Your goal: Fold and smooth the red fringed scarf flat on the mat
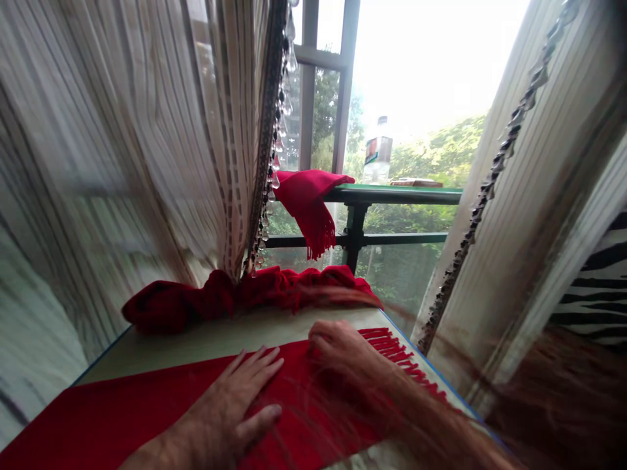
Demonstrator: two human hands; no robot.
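Note:
A red fringed scarf (147,411) lies spread flat on a pale table (206,336). My left hand (235,398) rests flat on the scarf with its fingers stretched out. Just to its right, my right hand (343,343) presses on the scarf's far edge near the fringe (396,349), its fingers curled under. A second red scarf (245,294) lies bunched along the table's far edge. A third red scarf (308,196) hangs over the green railing (401,194).
Striped beige curtains (147,130) with beaded trim hang left and right of the window. A plastic bottle (378,153) stands on the railing ledge. A zebra-patterned fabric (597,281) is at the right. Trees show outside.

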